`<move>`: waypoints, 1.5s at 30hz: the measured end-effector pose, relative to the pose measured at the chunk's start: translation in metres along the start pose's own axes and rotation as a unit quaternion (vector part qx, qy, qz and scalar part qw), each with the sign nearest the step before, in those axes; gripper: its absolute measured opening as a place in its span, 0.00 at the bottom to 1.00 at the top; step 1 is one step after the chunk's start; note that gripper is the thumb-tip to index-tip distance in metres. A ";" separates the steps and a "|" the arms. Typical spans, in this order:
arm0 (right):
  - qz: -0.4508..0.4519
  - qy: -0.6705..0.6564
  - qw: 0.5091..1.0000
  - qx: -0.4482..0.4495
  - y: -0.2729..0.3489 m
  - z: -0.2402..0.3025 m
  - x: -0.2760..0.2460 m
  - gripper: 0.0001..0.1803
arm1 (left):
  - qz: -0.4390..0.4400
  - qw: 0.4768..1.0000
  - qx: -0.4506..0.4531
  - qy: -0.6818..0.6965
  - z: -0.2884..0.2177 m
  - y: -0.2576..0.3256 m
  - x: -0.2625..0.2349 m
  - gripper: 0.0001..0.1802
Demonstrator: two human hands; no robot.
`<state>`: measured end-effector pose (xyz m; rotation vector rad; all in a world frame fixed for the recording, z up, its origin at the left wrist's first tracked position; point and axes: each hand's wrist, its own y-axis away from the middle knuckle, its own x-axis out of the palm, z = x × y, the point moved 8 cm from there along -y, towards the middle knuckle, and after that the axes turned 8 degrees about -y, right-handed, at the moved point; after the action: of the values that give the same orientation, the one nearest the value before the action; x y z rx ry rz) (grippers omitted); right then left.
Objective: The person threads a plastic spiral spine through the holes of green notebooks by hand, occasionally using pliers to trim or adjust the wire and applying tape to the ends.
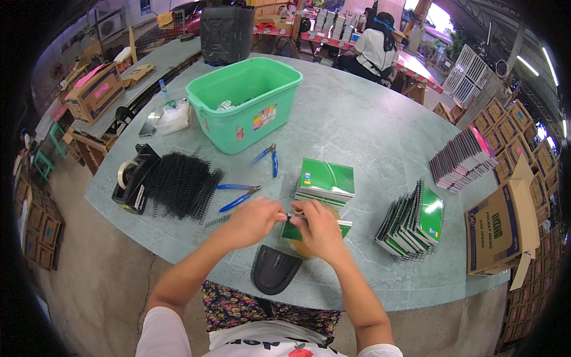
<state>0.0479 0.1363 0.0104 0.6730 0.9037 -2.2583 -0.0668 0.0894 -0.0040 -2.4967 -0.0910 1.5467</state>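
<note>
In front of me, my left hand [262, 218] is closed in a pinch at the edge of a green-covered notebook [291, 231]; what its fingertips hold is too small to make out. My right hand [318, 226] grips that notebook at the same edge and covers much of it. Just beyond lies a stack of green notebooks [326, 176]. Two blue-handled pliers, the nearer pair [237, 199] and a farther pair [274, 159], rest left of the stack. A heap of black spiral coils [183, 184] lies farther left. Close to my body is a black ridged, rounded piece [275, 270].
A green tub [253, 128] stands at the back, beside a tape dispenser [134, 179] farther left. Coil-bound green notebooks [410, 223] and a pink-topped notebook stack [463, 159] are right, near an open carton [496, 232]. Another person [376, 50] sits at the far tables.
</note>
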 end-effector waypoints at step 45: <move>-0.049 0.062 0.996 0.046 0.016 0.000 -0.002 0.07 | -0.210 0.966 0.146 -0.039 -0.055 0.038 -0.017 0.10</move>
<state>0.0604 0.1271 0.0048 0.8345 0.9133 -2.3792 -0.0274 0.0414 0.0268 -2.0255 -0.3514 1.3656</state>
